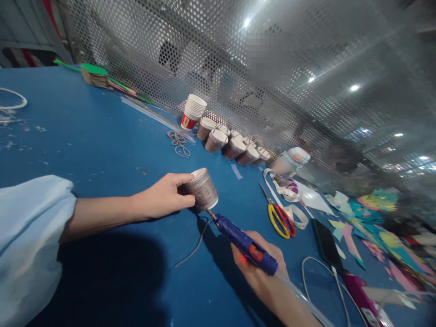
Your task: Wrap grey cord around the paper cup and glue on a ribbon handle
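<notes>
My left hand [166, 195] grips a paper cup [201, 188] wound with grey-brown cord, tilted on its side just above the blue table. Its white rim shows at the lower right end. In my right hand [259, 259] is a blue hot glue gun [241, 238], a clear glue stick trailing from its back. The gun's nozzle meets the cup's lower edge, or comes very close to it. A loose tail of cord [194, 250] hangs from the cup onto the table.
Several cord-wrapped cups [235, 147] and a stack of white cups [194, 111] stand along the perforated metal screen [136, 45]. Coiled cord [179, 143] lies before them. To the right are scissors [281, 220], a phone [327, 245], a white cable [320, 259] and colourful paper scraps [381, 227].
</notes>
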`<move>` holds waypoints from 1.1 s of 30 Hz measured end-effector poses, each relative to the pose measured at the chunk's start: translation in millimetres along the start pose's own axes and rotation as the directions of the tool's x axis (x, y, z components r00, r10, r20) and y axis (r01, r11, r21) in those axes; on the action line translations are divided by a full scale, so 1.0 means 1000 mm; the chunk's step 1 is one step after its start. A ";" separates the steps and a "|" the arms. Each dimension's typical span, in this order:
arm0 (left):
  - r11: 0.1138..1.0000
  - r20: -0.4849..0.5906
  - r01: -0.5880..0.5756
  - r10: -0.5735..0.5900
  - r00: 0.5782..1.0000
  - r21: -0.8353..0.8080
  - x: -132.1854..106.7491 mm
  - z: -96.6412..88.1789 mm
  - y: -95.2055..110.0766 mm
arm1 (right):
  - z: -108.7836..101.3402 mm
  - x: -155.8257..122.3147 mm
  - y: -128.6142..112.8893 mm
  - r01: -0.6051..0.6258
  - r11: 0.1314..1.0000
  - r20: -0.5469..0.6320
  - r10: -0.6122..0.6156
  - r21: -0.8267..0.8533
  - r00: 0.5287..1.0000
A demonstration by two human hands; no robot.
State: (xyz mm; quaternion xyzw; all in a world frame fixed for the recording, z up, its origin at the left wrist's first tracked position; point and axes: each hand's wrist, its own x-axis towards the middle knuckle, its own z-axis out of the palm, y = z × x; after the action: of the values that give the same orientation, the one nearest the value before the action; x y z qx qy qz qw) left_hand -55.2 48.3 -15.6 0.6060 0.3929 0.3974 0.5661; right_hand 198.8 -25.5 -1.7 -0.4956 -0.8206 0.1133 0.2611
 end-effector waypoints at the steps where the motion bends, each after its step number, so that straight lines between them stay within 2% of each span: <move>1: 1.000 0.002 0.001 -0.001 1.000 -0.001 0.000 0.000 0.000 | 0.000 0.000 0.000 0.005 1.000 0.009 -0.005 -0.003 1.000; 8: 1.000 -0.001 -0.008 0.008 1.000 -0.010 0.000 0.000 0.001 | -0.006 0.004 -0.005 0.002 1.000 -0.020 -0.002 0.007 1.000; 12: 1.000 0.002 -0.028 0.028 1.000 -0.009 0.000 0.000 0.000 | -0.008 0.006 -0.013 -0.112 0.992 -0.031 0.114 0.062 0.993; 17: 0.999 -0.020 -0.029 0.029 0.999 -0.018 0.000 0.000 0.001 | -0.011 0.010 -0.020 -0.337 0.941 -0.064 0.337 0.011 0.939; 25: 0.998 -0.012 -0.030 0.029 0.999 -0.051 -0.002 0.000 0.006 | -0.016 0.015 -0.010 -0.482 0.875 -0.032 0.481 -0.032 0.876; 29: 0.998 -0.024 -0.025 0.023 0.999 -0.055 -0.003 0.000 0.007 | -0.015 0.014 -0.006 -0.619 0.785 0.023 0.619 -0.018 0.785; 31: 0.999 -0.034 -0.020 0.019 0.999 -0.044 -0.003 0.000 0.007 | -0.015 0.015 -0.003 -0.632 0.775 0.053 0.630 0.012 0.774; 33: 0.999 -0.031 -0.022 0.020 0.999 -0.040 -0.003 0.000 0.006 | -0.015 0.016 -0.001 -0.619 0.784 0.077 0.615 0.043 0.785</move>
State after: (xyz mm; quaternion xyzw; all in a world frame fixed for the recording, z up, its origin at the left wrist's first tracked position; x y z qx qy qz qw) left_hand -56.0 45.2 -9.4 0.5924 0.3870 0.4204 0.5680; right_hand 200.2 -13.3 16.7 -0.7242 -0.6166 0.2339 0.2016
